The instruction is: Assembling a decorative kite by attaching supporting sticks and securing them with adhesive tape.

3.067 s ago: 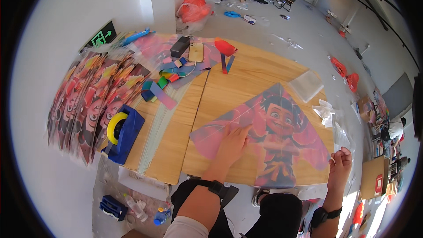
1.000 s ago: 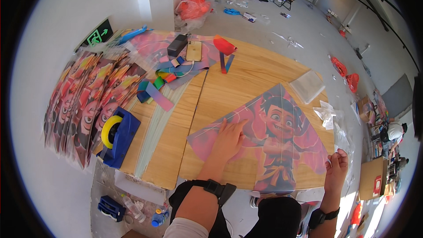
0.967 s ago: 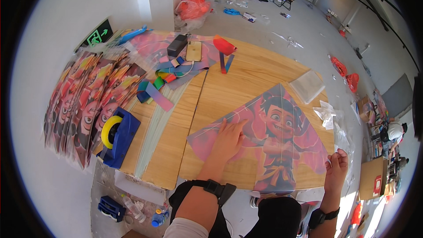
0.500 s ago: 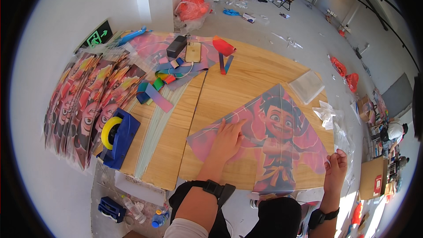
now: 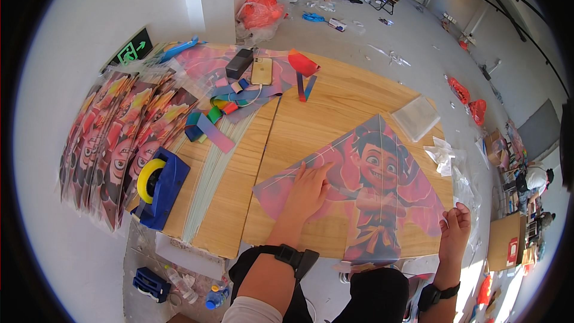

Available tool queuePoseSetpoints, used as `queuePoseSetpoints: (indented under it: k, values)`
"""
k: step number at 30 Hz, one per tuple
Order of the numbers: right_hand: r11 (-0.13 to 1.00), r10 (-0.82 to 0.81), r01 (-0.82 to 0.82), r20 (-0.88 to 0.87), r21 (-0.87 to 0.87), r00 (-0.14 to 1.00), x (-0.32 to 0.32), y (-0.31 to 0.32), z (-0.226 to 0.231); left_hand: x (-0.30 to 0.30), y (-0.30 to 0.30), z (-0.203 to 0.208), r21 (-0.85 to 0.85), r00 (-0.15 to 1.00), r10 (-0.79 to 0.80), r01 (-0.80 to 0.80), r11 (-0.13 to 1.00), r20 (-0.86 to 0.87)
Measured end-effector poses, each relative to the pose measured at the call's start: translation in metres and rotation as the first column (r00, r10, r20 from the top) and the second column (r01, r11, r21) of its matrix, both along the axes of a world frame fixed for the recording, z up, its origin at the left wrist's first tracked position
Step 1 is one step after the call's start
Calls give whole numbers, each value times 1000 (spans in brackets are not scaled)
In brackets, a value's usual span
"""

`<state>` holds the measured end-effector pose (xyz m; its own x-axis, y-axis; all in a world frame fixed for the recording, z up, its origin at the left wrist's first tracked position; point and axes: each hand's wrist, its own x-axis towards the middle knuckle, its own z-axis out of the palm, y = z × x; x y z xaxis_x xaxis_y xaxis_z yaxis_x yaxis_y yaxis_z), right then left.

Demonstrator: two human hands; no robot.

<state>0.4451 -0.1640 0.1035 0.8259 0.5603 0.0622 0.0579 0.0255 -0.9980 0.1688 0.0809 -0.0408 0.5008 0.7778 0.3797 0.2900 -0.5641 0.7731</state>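
Note:
A kite (image 5: 375, 203) of thin printed film, pink and purple with a cartoon child, lies flat on the wooden table with its point facing away from me. Thin rods run down its middle and along its left edge. My left hand (image 5: 309, 189) rests on the kite's left wing, fingers extended and palm down. At the right wing's corner, my right hand (image 5: 456, 226) is closed, its fingertips pinched at the kite's tip. Whether something small is also between those fingers is hidden.
On the left are a blue tape dispenser (image 5: 165, 188) with yellow tape, thin pale rods (image 5: 209, 182) and hanging packs of printed kites (image 5: 119, 143). A phone (image 5: 262, 71), black box (image 5: 240, 63) and coloured ribbons (image 5: 218, 131) lie farther back. Clear plastic bags (image 5: 417, 118) sit right.

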Motion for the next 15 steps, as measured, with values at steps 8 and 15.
queuePoseSetpoints:
  k: [8, 15]
  values:
    - [1000, 2, -2, 1, -4, 1000, 1, -1, -1, 0, 0, 0, 4, 1000, 0, 0, 1000, -10]
    - [1000, 2, -2, 0, -1, 1000, 0, 1, -2, 0, 2, -1, 4, 1000, 3, -3, 1000, -4]
